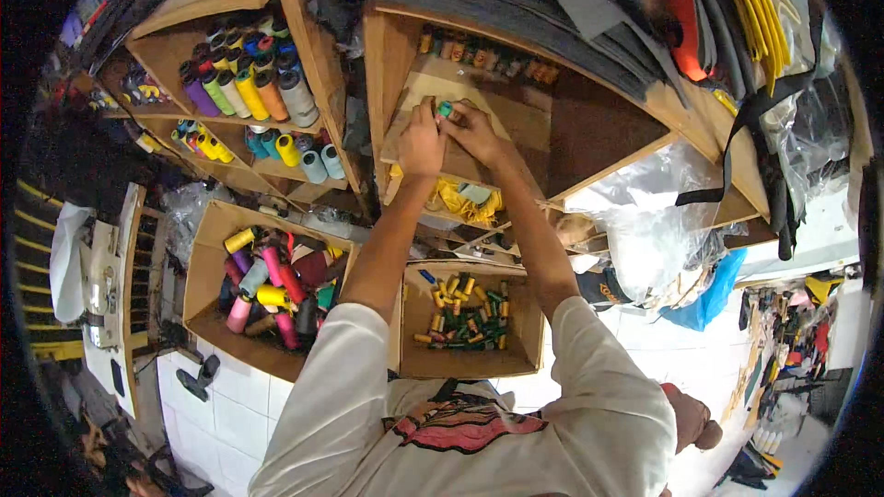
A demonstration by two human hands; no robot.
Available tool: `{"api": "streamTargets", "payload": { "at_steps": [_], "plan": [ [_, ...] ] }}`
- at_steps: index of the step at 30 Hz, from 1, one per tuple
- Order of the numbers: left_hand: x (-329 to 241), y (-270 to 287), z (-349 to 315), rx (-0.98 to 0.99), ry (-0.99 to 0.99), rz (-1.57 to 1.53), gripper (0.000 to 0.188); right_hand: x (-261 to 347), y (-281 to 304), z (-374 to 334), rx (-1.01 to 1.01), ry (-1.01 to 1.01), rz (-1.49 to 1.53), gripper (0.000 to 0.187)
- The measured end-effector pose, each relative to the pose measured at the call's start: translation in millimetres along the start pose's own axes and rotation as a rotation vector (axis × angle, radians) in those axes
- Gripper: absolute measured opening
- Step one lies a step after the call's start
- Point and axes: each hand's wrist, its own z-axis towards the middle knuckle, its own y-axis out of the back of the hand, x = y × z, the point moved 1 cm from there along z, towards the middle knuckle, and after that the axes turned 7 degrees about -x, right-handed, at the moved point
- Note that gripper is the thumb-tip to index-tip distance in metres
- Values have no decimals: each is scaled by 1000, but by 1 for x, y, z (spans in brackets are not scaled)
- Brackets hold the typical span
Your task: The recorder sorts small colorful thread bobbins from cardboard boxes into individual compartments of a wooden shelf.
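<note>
A small green thread spool (446,109) sits between my two hands, over the bare board of a wooden shelf compartment (419,85). My right hand (475,134) is closed on the spool with its fingertips. Pressed close against its near left side, my left hand (423,145) has its fingers curled together; whatever they pinch is hidden. Behind my hands, a row of small thread spools (458,49) stands along the back of the compartment. Below my forearms, an open cardboard box (470,364) contains many small yellow and green spools (465,308).
To the left, a second cardboard box (204,287) is full of larger coloured thread cones. Wooden shelves (324,64) hold upright cones (250,97). Yellow cloth (465,202) lies on the shelf below my hands. Clear plastic bags (645,212) bulge out at the right.
</note>
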Motion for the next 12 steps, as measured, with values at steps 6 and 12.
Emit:
{"api": "streamTargets", "payload": {
  "at_steps": [6,12],
  "plan": [
    [34,7,-4,-157,-71,-3,49,0,-15,8,-559,-141,144,33],
    [-4,-5,1,-74,-76,-137,44,-151,141,37,-172,110,393,31]
  ]
}}
